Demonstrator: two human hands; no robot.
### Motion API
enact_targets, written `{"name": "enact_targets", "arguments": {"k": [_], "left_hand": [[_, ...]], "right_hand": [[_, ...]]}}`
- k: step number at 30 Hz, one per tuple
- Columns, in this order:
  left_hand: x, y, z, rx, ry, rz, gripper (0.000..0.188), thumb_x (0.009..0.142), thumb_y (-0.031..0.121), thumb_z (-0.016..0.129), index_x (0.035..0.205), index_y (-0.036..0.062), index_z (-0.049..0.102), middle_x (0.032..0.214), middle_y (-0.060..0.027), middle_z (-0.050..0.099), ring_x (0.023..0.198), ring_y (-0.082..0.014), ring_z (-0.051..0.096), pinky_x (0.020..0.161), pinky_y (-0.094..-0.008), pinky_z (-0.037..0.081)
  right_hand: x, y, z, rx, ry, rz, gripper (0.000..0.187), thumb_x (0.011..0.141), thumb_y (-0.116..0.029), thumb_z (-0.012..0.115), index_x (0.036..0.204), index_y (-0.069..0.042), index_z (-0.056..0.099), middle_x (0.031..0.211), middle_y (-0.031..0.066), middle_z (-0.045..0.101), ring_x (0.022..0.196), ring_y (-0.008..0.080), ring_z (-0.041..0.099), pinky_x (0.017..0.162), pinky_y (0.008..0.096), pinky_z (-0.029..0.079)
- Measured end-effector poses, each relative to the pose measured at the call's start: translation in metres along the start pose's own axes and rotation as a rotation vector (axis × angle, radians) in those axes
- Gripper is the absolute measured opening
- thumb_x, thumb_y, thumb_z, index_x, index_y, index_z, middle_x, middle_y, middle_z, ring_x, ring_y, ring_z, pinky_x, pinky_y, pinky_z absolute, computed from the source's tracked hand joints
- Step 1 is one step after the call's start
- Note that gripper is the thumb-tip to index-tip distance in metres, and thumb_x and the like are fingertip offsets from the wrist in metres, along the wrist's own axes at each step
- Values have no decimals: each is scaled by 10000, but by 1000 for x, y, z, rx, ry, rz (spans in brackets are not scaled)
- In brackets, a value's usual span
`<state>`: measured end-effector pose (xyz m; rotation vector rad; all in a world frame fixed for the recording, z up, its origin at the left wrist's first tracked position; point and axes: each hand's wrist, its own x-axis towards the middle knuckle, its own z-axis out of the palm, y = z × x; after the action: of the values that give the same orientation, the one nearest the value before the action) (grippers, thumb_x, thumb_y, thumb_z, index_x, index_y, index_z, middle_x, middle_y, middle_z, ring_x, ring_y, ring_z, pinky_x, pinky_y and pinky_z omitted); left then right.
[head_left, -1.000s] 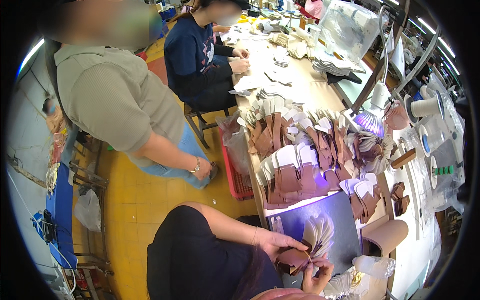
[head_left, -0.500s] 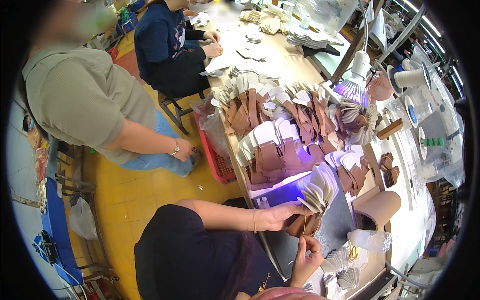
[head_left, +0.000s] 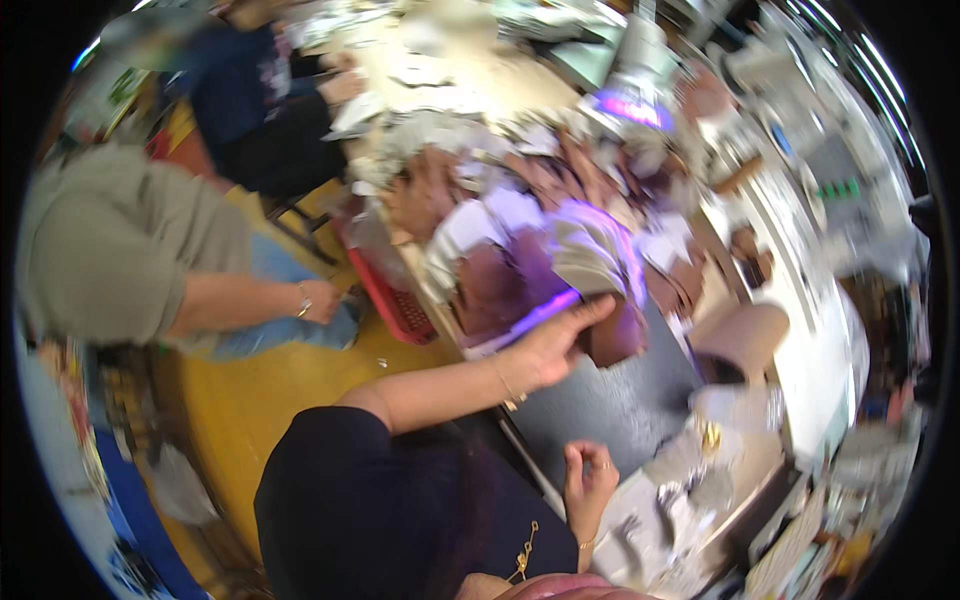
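Note:
My left hand (head_left: 550, 350) is closed around a bundle of cut pieces, with pale beige tops (head_left: 590, 255) and brown lower parts (head_left: 615, 335). It holds the bundle above the dark work surface (head_left: 630, 410), beside the stacks. Apart from the bundle and nearer to me, my right hand (head_left: 590, 487) is raised with its fingers curled in. Whether anything is pinched there is too blurred to see. Just beyond the bundle stand fanned stacks of brown and white pieces (head_left: 490, 260), lit violet by a lamp (head_left: 635, 108).
A clear plastic bottle (head_left: 737, 407) lies to the right, near a brown curved sheet (head_left: 740, 340). Pale pieces (head_left: 680, 500) lie by my right hand. At left, a person in a khaki top (head_left: 120, 240) stands near a red crate (head_left: 400, 305); another person (head_left: 240, 100) sits at the far table.
My left hand has carried the bundle away from me, toward the stacks. The right hand has come off the bundle, where it was pinching a thin yellowish strand. The view has shifted and blurred.

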<state>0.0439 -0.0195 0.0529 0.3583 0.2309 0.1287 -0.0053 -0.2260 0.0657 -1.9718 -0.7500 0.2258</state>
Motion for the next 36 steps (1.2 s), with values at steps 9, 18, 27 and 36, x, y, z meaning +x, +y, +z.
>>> {"name": "enact_targets", "arguments": {"k": [9, 18, 27, 36], "left_hand": [[0, -32, -42, 181, 108, -471, 471, 898, 307, 681, 1281, 81, 525, 1237, -71, 600, 1132, -216, 574, 984, -379, 457], [-2, -31, -68, 366, -116, -629, 507, 932, 305, 623, 1316, 16, 461, 1203, -128, 604, 1023, -249, 633, 817, -351, 552], [-17, -35, -32, 687, 44, -300, 455, 857, 231, 735, 1210, -5, 572, 1145, -62, 620, 1046, -138, 575, 936, -302, 445], [0, -22, -17, 1217, -21, 2, 467, 769, 303, 795, 1041, -33, 617, 944, -101, 663, 878, -147, 614, 805, -314, 484]], "right_hand": [[-4, 18, -37, 244, 514, 64, 159, 848, 106, 618, 946, -14, 582, 920, 96, 597, 857, 165, 603, 750, 272, 492], [-6, 106, -144, -290, 987, 286, 129, 838, -62, 717, 951, -20, 669, 897, 56, 651, 705, 130, 590, 698, 259, 481], [10, 147, -168, -804, 833, 365, 318, 843, -167, 737, 1128, -44, 667, 991, 79, 541, 737, 131, 556, 696, 269, 478], [44, 45, -48, 20, 465, -62, 599, 638, -231, 892, 1091, -52, 544, 942, 45, 488, 742, 145, 460, 696, 267, 432]]}}
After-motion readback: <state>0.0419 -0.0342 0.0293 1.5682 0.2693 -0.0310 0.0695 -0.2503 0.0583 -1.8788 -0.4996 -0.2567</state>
